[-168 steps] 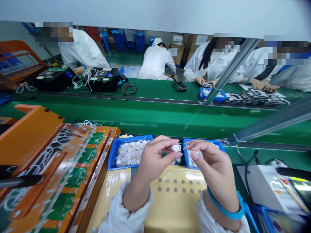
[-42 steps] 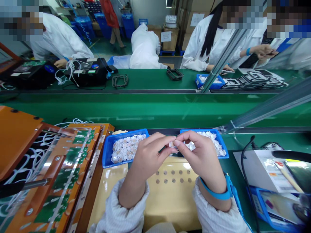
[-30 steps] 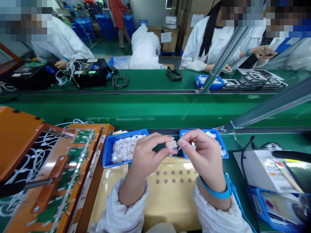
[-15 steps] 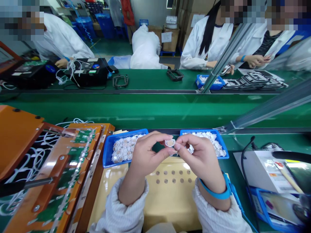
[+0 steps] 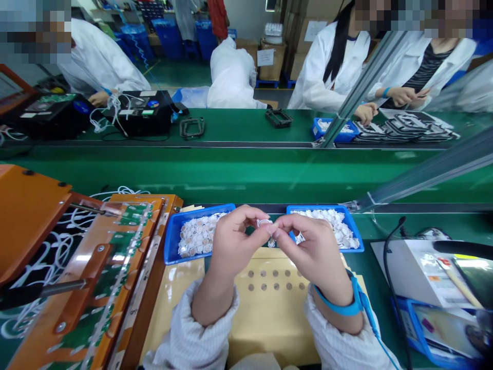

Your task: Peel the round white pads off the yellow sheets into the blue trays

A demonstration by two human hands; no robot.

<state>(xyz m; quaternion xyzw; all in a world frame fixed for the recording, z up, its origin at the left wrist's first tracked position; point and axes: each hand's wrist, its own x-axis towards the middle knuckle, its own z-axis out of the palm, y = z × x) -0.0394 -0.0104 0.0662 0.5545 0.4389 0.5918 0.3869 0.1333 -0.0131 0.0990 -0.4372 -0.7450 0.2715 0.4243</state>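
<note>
Between the fingertips of both hands is a small round white part (image 5: 264, 223), mostly covered by the fingers. My left hand (image 5: 241, 239) pinches it between thumb and index finger. From the other side, the thumb and index finger of my right hand (image 5: 308, 239) also close on it. A blue strap circles my right wrist. Beyond my left hand stands a blue bin (image 5: 169, 241) of round white parts with tan or clear centres. Another blue bin (image 5: 356, 228), heaped with white parts, is behind my right hand. Below lies a yellow board (image 5: 269, 318) with rows of round spots.
An orange fixture (image 5: 82, 288) with green circuit boards stands at left, near white cables. To the right are papers (image 5: 412, 272) and a blue tray (image 5: 419, 329). A slanted metal post (image 5: 423, 167) crosses at right. Co-workers in white coats are across the green bench (image 5: 234, 126).
The round part has tilted, and its tan face no longer shows. My left thumb has moved over it, closer to my right fingertips. A co-worker's hand at right has lowered.
</note>
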